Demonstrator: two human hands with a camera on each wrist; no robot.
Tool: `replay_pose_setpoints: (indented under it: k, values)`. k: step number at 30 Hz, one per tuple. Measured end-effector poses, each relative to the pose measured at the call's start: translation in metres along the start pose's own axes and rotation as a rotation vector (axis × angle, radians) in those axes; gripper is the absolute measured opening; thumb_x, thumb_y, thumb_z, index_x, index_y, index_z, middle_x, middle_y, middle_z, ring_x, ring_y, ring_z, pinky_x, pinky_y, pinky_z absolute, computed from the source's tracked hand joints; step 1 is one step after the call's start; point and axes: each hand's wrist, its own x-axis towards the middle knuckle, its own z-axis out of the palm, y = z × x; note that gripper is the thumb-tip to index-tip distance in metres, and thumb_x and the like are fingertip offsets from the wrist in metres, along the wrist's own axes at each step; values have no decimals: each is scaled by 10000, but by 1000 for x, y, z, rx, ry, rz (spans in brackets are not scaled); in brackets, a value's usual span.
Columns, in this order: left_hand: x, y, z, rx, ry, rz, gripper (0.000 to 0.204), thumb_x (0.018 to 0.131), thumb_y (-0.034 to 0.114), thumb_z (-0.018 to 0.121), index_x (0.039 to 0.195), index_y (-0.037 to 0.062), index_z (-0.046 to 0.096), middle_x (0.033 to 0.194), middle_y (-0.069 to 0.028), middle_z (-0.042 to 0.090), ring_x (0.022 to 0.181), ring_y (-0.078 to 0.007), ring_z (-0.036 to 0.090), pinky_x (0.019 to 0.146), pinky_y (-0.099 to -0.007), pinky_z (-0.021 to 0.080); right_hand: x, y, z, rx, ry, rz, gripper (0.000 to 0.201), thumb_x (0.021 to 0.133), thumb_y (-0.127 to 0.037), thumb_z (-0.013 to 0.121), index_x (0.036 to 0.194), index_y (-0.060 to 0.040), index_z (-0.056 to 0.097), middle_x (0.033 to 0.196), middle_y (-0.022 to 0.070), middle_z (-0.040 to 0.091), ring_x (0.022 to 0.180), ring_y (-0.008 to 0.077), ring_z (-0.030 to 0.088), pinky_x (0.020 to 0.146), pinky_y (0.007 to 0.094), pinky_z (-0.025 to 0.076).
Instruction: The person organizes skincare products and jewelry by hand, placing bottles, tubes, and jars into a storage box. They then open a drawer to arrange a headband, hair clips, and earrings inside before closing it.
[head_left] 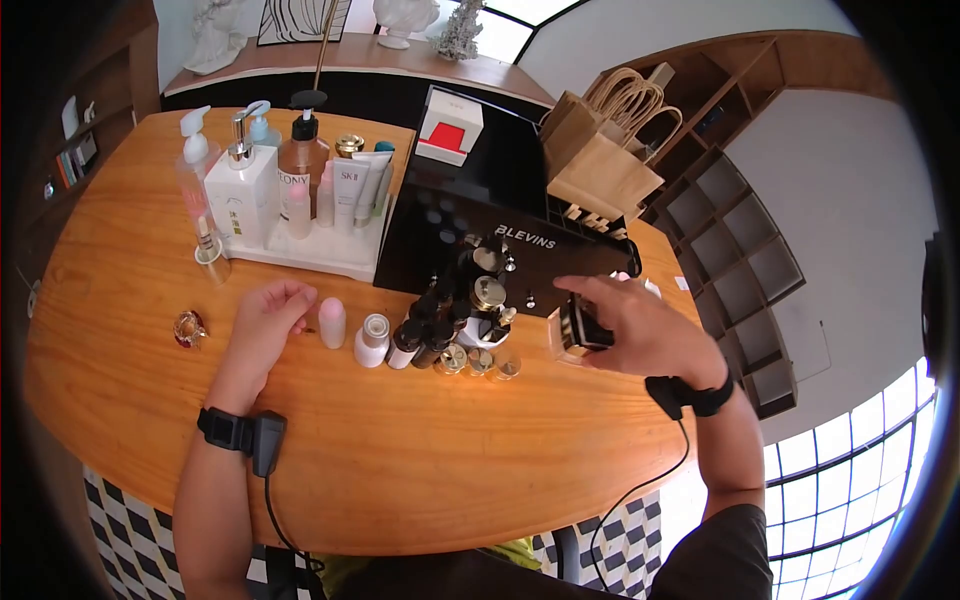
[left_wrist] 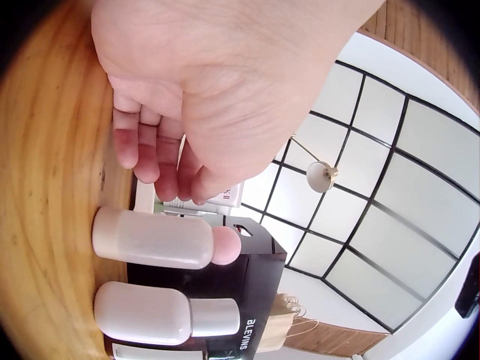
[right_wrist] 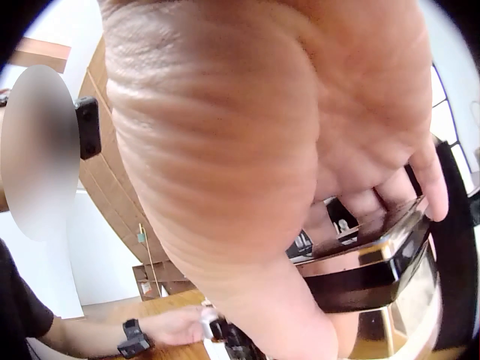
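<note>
My right hand (head_left: 645,325) grips a square bottle (head_left: 560,340) with a black and gold cap (right_wrist: 360,289) from above, right of the grouped small bottles. Thumb and fingers wrap its cap in the right wrist view. My left hand (head_left: 270,320) lies by the tabletop with fingers loosely bent and nothing in them. Just right of it stands a pale bottle with a pink rounded top (head_left: 332,325), apart from the fingertips in the left wrist view. Beside that is a white bottle with a silvery cap (head_left: 372,342). Several dark bottles (head_left: 430,330) and small gold-capped jars (head_left: 480,362) follow in the row.
A black BLEVINS box (head_left: 480,235) stands behind the row, with a white and red box (head_left: 450,130) on top. Paper bags (head_left: 610,150) are at the back right. A white tray (head_left: 310,255) holds pump bottles and tubes. A jeweled ornament (head_left: 189,329) lies at the left.
</note>
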Motion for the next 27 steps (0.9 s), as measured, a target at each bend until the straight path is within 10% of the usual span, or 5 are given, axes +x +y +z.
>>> replay_pose_setpoints:
  k: [9,17,27]
  values:
    - [-3,5,3,16,-6,-8,186,1053,190,671,1046,13,729,877,-1,716,756,-72,591,727,-230,488,53,-43,-96,65,160,-118,946,710,6,866,1570,-62,475,1017,78,667,910,170,613,844,314,517]
    - [1,-3,-5,-25,-15,6,175,1054,196,673,1066,28,719,940,-15,731,791,-83,616,738,-247,500,157,-41,-104,-194,147,-58,1009,705,-167,900,1582,-21,424,1185,255,691,1121,404,691,988,443,526]
    - [-1,3,0,-27,-27,8,194,1039,191,699,1053,-3,709,860,13,678,739,-66,575,678,-230,474,194,-11,-80,-240,37,1,1065,686,-158,902,1603,-27,377,1173,268,707,1129,399,704,988,445,539]
